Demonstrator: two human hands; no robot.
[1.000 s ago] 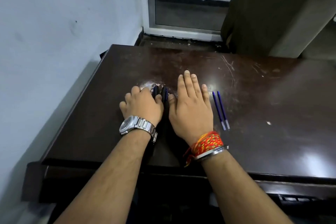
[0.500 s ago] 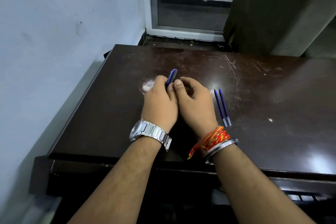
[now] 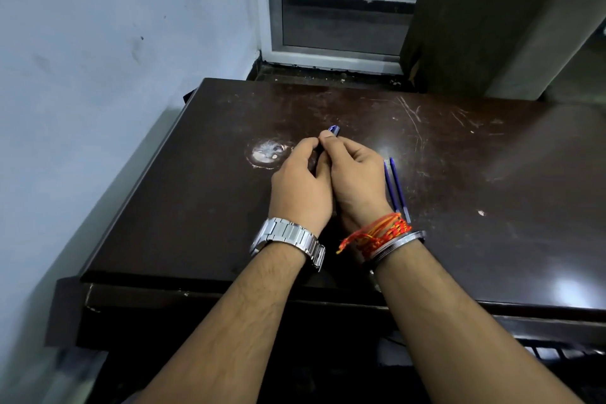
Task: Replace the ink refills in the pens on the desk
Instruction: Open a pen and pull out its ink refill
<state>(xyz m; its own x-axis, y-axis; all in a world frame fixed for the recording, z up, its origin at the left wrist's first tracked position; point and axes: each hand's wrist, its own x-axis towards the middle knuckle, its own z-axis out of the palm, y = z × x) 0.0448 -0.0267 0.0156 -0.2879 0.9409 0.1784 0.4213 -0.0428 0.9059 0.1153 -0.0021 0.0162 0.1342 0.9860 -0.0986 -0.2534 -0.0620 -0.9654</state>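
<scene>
Left hand (image 3: pixel 300 184): curled up, thumb and fingers pinching the blue pen, wearing a silver watch (image 3: pixel 288 239) on the wrist
Right hand (image 3: pixel 355 177): curled up too, pressed close against the left hand, thumb on the same pen, with red and yellow threads (image 3: pixel 377 234) and a silver bangle (image 3: pixel 398 244) on the wrist
Pen (image 3: pixel 334 130): held between both hands over the middle of the bench, only its blue end sticks out past the fingertips, the rest is hidden
Refills (image 3: pixel 395 188): two thin blue ones, lying side by side on the bench, just beside the right hand
Bench (image 3: pixel 492 207): dark brown and shiny, with scratches and a round white mark (image 3: pixel 267 152) just beside the left hand
Wall (image 3: pixel 98 59): pale blue, on the left side
</scene>
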